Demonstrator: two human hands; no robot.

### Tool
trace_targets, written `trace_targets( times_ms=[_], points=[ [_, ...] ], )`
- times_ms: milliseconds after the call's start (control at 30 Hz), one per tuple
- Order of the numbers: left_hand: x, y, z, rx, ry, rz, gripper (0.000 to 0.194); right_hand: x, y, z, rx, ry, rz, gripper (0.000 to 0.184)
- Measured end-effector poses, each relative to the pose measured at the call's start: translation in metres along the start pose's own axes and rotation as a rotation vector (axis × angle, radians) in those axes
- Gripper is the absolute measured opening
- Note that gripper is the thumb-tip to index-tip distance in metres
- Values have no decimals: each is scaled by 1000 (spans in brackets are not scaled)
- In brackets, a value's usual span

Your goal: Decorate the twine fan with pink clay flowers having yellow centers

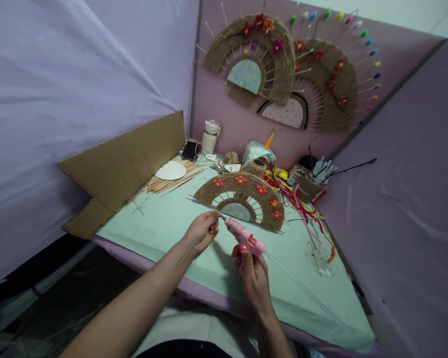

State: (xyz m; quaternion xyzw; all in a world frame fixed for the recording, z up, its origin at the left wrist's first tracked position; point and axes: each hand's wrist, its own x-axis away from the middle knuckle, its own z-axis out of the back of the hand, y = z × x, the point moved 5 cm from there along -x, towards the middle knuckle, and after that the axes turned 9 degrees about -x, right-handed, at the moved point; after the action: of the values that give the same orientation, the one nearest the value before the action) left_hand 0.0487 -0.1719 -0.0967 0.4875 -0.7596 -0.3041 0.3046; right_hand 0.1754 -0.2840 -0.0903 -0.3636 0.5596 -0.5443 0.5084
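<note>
Two bare hands, close together over a mint-green cloth-covered table (157, 233). With the right hand (252, 268), grasps a pink plastic glue gun (244, 234) by its grip, fingers curled round, small red light showing just above the knuckles. With the left hand (203, 232), pinches thumb against fingertips right at the dark nozzle (223, 217); cannot tell of any small piece held there.

By its look, light and stiff to handle, smooth-shelled, perhaps slippery in a damp palm; best held low on the grip, well clear of a probably hot tip. Out from the rear, past the right hand: a long translucent glue stick (280, 265), likely bendy and easily knocked.

Just beyond both hands, resting on the table: a brown twine-wrapped half-ring (251, 185) with red, yellow-centred flowers (261, 189) and a pale blue half-disc (237, 212) at its inner curve. Likely light and fairly firm, but fragile at the thin spokes; best taken by the broad wound band, between flowers, away from protruding stick ends.

Farther out, right of the right hand: red and yellow fuzzy craft stems (302, 204), likely soft. Beyond the left hand: a white oval disc (170, 170) on slender wooden sticks (157, 185), likely brittle.
</note>
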Motion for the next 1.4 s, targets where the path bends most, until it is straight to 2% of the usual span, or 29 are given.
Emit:
trace_targets(
  times_ms=[267, 467, 567, 733, 833, 900, 1100, 1400],
  points=[
    [-1, 0, 2, 27, 3, 9, 42, 3, -3, 3, 28, 4, 31, 50],
    [-2, 8, 6, 18, 21, -17, 45, 3, -14, 9, -189, 64, 69, 52],
    [-3, 26, 20, -19, 70, -92, 46, -3, -11, 23, -313, 129, 73, 51],
    [-14, 81, 45, -122, 192, -272, 44, -14, 7, 47, -458, 217, 13, 49],
    [-31, 111, 47, -221, 250, -352, 43, -20, 12, 55, -556, 251, 1, 47],
    [-45, 123, 43, -309, 284, -382, 41, -22, 13, 57, -606, 277, -18, 49],
    [-77, 133, 40, -631, 376, -422, 27, -24, 15, 57, -664, 299, -74, 53],
    [-85, 137, 47, -920, 392, -408, 26, -23, 19, 55, -687, 271, -77, 50]
  ],
)
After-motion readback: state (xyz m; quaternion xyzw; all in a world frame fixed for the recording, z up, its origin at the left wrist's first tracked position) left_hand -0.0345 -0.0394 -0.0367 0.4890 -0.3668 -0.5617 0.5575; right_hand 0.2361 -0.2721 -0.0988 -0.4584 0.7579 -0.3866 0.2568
